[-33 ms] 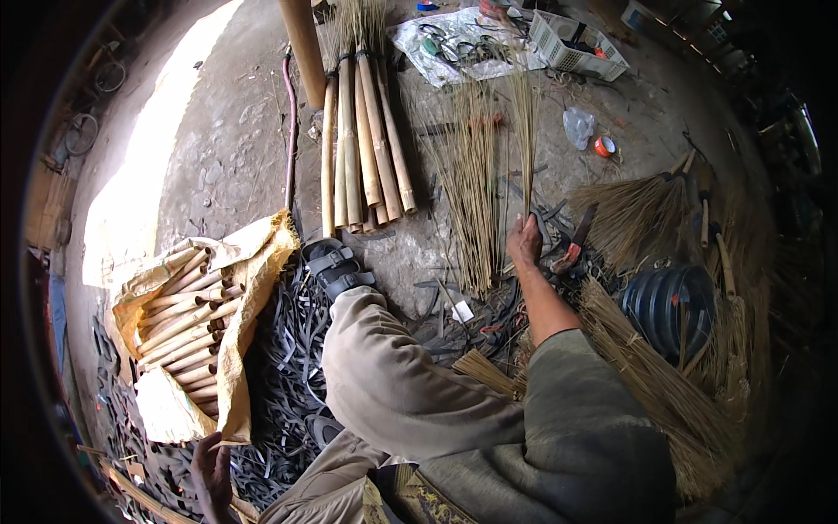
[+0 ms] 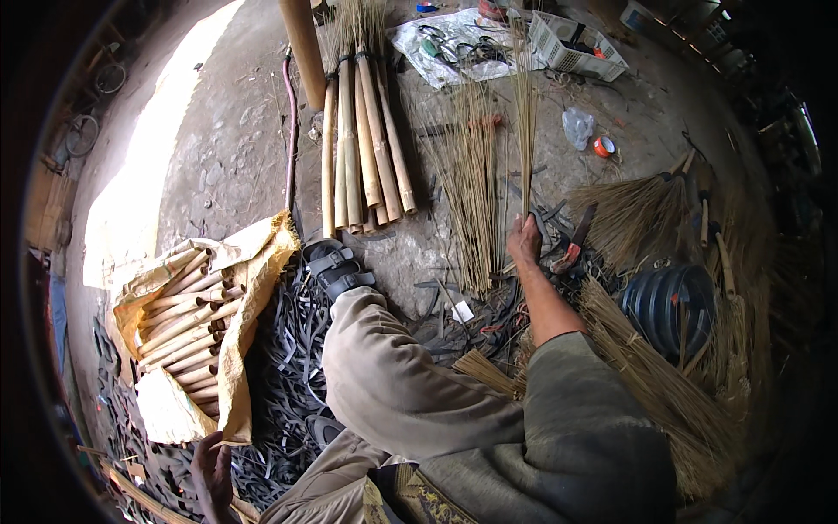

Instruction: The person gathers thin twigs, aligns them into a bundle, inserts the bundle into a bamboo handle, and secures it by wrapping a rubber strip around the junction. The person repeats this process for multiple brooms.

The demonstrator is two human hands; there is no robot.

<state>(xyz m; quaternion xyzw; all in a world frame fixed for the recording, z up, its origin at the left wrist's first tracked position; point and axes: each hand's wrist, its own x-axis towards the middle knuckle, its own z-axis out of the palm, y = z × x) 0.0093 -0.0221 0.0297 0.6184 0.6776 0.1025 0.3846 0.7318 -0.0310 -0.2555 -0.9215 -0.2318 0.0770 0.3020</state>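
Note:
My right hand (image 2: 525, 240) is closed around the lower end of a thin bundle of stiff broom straws (image 2: 525, 131), which points away from me. Just left of it, a wider spread of loose broom straws (image 2: 476, 192) lies on the ground. My left hand (image 2: 211, 476) is low at the left, its fingers slightly bent and apart. The fingertips come up to the lower edge of a pale woven sack (image 2: 236, 375); whether they touch it is hard to tell. Cut bamboo tubes (image 2: 179, 332) fill the sack's open mouth.
Long bamboo-handled brooms (image 2: 367, 140) lie ahead. Black strips (image 2: 284, 375) cover the ground by my sandalled foot (image 2: 336, 262). Right are finished straw fans (image 2: 637, 210), a knife-like tool (image 2: 576, 236) and a blue ribbed plastic container (image 2: 668, 306). A white crate (image 2: 572, 59) and orange tape roll (image 2: 604, 147) stand farther off.

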